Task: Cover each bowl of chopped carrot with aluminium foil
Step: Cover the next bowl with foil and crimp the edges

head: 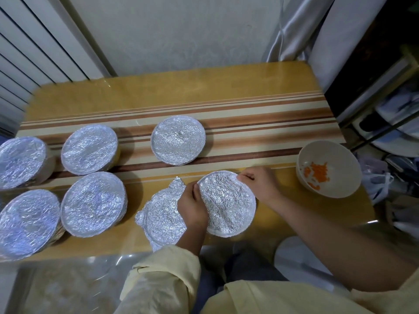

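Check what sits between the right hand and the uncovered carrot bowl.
Head view: only bare tabletop. The right hand pinches the foil; the uncovered carrot bowl stands apart.

Left hand (192,207) reached forward from a pale yellow sleeve (163,275), knuckles up, fingers curled onto the near-left edge of the foil (226,200), right hand (258,184) opposite, fingers bent and pinching the far rim, right forearm (328,234) bare, angled in from the lower right

Leftmost covered bowls (20,162) cut by edge, loose foil (161,214) partly under left hand (192,205)
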Tool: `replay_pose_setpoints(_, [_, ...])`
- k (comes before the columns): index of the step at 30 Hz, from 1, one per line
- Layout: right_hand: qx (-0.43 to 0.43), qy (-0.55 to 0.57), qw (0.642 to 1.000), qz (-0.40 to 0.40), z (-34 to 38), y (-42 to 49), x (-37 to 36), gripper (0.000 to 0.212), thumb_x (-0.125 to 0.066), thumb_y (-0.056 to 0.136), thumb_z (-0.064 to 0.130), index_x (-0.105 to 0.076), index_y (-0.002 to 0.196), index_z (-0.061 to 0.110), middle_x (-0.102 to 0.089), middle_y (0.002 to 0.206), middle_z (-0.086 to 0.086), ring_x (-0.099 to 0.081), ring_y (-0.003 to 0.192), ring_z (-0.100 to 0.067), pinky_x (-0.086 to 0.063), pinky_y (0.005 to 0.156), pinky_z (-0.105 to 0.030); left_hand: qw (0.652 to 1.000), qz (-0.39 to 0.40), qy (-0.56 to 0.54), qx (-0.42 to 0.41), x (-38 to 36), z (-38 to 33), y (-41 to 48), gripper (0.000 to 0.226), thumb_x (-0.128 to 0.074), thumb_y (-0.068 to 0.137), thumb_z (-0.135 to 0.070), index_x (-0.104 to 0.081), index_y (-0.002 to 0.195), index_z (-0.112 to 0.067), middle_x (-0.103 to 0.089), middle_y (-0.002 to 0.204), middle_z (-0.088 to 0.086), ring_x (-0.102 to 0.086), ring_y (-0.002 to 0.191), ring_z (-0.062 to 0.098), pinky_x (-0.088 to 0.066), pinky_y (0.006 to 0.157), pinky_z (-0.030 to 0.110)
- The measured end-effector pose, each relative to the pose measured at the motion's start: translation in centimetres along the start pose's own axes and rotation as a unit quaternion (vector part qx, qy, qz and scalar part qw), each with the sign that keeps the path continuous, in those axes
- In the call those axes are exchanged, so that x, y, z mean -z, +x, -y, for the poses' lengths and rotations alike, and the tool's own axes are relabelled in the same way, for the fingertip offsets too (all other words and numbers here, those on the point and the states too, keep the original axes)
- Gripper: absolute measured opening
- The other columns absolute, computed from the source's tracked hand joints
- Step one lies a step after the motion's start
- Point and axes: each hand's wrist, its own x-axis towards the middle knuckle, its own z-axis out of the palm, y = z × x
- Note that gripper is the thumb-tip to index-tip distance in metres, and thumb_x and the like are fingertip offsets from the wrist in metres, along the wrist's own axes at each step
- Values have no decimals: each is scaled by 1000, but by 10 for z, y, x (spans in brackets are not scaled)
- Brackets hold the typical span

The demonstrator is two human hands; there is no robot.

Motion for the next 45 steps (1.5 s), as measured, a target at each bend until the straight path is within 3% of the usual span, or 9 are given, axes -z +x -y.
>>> replay_pose_setpoints(4, [-22, -22, 999, 22, -7, -7, 4, 27, -66, 86, 37, -75, 84, 12, -73, 77, -4, -68, 72, -20, -56, 70, -39, 999, -21, -8, 28, 2, 0, -5, 26, -45, 105, -14, -70, 105, -6, -71, 91, 11, -54, 77, 22, -24, 63, 29])
replay_pose_setpoints(10, [-72, -44, 996, -23, -3, -19, 1, 12, -73, 82, 17, -74, 72, 12, -70, 69, 2, -55, 58, -1, -29, 51, -5, 998, -32, -17, 48, 3, 2, -10, 26, -43, 106, -15, -67, 106, -4, -70, 91, 14, -49, 76, 21, -24, 63, 31])
replay_pose_setpoints(15, [-80, -15, 996, -42, -1, -23, -1, 12, -74, 81, 16, -73, 70, 11, -67, 65, 4, -53, 55, 1, -36, 54, -4, 998, -27, -19, 53, 3, 3, -9, 26, -43, 106, -16, -66, 107, -4, -69, 93, 14, -49, 77, 21, -23, 64, 30])
replay_pose_setpoints(20, [-150, 103, 983, -9, -17, -30, 7, 21, -82, 71, 32, -73, 65, 14, -70, 62, -4, -70, 62, -22, -58, 71, -46, 998, -25, -25, 60, 6, 5, -11, 26, -43, 105, -15, -66, 108, -3, -69, 94, 16, -51, 79, 25, -23, 64, 30])
replay_pose_setpoints(28, [-118, 20, 992, -36, -7, -43, -1, 20, -74, 80, 14, -69, 61, 10, -66, 56, 0, -67, 56, -17, -55, 62, -29, 997, -11, -28, 65, 7, 7, -12, 28, -42, 106, -16, -65, 112, -1, -69, 97, 19, -53, 81, 28, -29, 67, 31])
replay_pose_setpoints(33, [-170, 145, 975, -16, -13, -48, 2, 19, -72, 84, 22, -72, 73, 6, -71, 69, -12, -71, 64, -23, -60, 64, -38, 997, 1, -35, 65, 9, 6, -11, 29, -42, 106, -16, -64, 116, -1, -69, 104, 22, -60, 93, 34, -32, 71, 31])
replay_pose_setpoints(37, [-242, 172, 953, 60, -14, -52, 3, 24, -76, 81, 17, -68, 78, -5, -68, 75, -17, -70, 69, -25, -59, 62, -31, 995, 23, -44, 81, 9, 8, -11, 35, -41, 107, -20, -62, 129, -3, -66, 125, 17, -58, 118, 37, -42, 93, 36])
replay_pose_setpoints(40, [-219, 125, 967, 45, -18, -53, -6, 32, -73, 81, 7, -59, 83, -22, -57, 68, -19, -67, 60, -18, -60, 63, -35, 995, 38, -53, 72, 8, 15, -11, 34, -40, 107, -19, -66, 105, 3, -68, 103, 23, -61, 98, 41, -42, 78, 39])
replay_pose_setpoints(45, [-238, 168, 957, 4, -20, -61, -14, 26, -72, 83, 13, -66, 77, -11, -68, 74, -21, -70, 68, -22, -59, 71, -44, 989, 58, -88, 101, 11, 18, -8, 33, -41, 106, -18, -65, 100, 5, -66, 99, 26, -59, 90, 37, -39, 75, 36])
